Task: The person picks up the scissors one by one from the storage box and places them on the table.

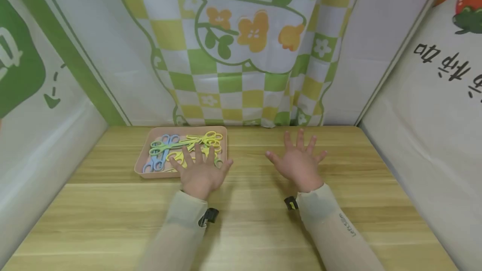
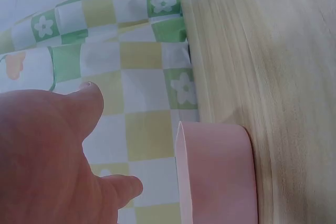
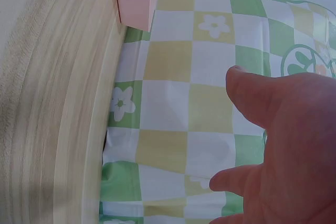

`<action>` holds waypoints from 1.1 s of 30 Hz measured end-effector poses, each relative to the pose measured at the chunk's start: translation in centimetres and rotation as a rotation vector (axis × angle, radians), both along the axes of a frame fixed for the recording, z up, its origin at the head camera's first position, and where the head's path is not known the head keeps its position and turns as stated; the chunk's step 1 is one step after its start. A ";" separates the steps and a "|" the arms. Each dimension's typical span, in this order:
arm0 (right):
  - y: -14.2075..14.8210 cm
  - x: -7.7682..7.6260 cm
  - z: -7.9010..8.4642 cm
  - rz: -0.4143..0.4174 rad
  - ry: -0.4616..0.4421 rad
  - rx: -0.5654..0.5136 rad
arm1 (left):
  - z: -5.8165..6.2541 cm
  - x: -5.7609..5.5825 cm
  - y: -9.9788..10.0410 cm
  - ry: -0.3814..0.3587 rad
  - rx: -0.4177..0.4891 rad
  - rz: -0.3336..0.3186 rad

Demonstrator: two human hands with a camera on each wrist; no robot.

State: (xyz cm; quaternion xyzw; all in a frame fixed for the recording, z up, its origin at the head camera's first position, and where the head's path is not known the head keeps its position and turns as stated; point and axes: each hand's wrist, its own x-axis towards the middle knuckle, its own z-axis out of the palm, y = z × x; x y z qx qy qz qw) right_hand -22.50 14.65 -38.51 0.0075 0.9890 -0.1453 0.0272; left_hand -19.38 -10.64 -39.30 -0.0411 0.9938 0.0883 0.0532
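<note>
Both spread, your left hand (image 1: 202,175) and right hand (image 1: 300,165) hover while overlapping scissors (image 1: 173,146) in the tray (image 1: 160,175) at left could snag if tugged.

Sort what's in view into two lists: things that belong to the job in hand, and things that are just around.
Likely in the job, being nearest the left hand: pink tray; yellow scissors; blue scissors; green scissors.

Likely just around: checkered cloth hanging behind; wooden table; printed side walls.
</note>
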 end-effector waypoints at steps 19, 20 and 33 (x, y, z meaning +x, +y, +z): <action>0.7 -0.1 -0.2 -0.001 0.010 -0.023 | -0.4 -1.9 -6.2 -0.031 0.139 -0.039; 0.8 -0.1 -0.2 0.001 0.011 -0.023 | -0.4 -2.1 -7.0 -0.032 0.143 -0.049; 1.2 -0.3 -0.2 0.017 -0.002 -0.020 | -0.3 -3.8 -17.8 -0.072 0.202 -0.192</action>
